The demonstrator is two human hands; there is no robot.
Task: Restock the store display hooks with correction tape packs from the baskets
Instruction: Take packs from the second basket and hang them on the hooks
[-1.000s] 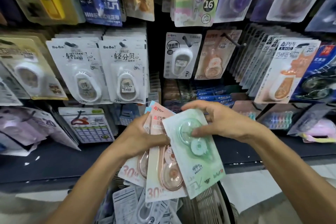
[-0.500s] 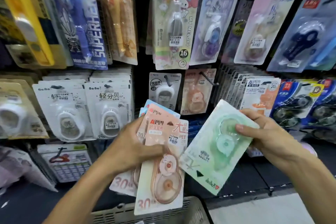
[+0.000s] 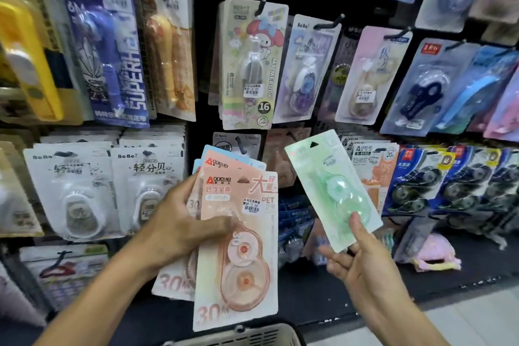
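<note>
My left hand (image 3: 179, 225) grips a fanned stack of correction tape packs (image 3: 238, 247); the front one is peach-coloured and marked 30M, with blue ones behind. My right hand (image 3: 362, 258) pinches the lower end of a single pale green correction tape pack (image 3: 328, 188), which stands upright and tilted left, its hang hole at the top. The green pack is held in front of the display wall, below a row of hooks (image 3: 328, 24) carrying hanging packs. A basket rim (image 3: 247, 336) shows at the bottom edge.
The black display wall is crowded with hanging blister packs: white BoBo packs (image 3: 146, 185) at left, a My Melody pack (image 3: 252, 64) at centre, dark blue packs (image 3: 421, 185) at right. A dark shelf ledge runs below, with a pink item (image 3: 435, 254) lying on it.
The view has tilted upward along the display. My right hand has pulled the green pack away from the stack, turned it upright and raised it; the left hand still holds the stack.
</note>
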